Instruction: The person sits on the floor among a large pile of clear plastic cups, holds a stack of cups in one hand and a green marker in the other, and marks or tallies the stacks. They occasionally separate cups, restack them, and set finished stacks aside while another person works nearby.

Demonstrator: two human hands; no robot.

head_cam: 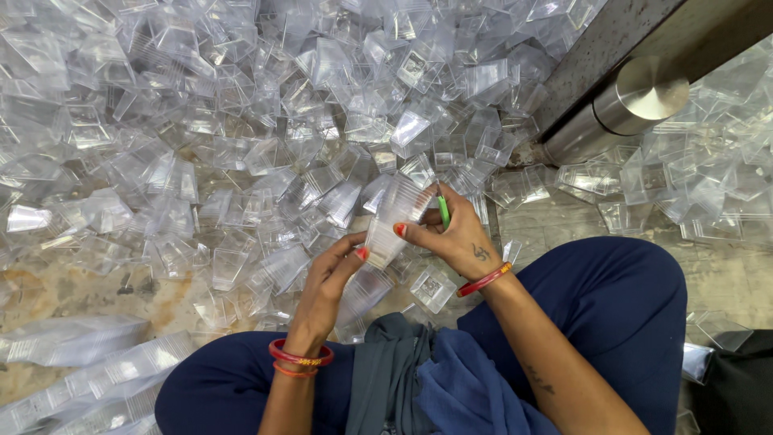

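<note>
My left hand (pixel 330 278) and my right hand (pixel 452 234) together hold a stack of clear plastic cups (pixel 388 234) that runs from my lap up toward the pile. The left hand grips the lower part of the stack, the right hand steadies its upper end with thumb and fingers. A thin green object (pixel 444 211) sticks up between the fingers of my right hand. Red bangles sit on both wrists. Just below the right hand lies a single clear cup (pixel 432 287) on the floor.
A large heap of loose clear plastic cups (pixel 241 121) covers the floor ahead and to the left. Finished stacks of cups (pixel 88 362) lie at the lower left. A metal cylinder (pixel 628 105) and a dark beam stand at the upper right, with more cups (pixel 708 161) beyond.
</note>
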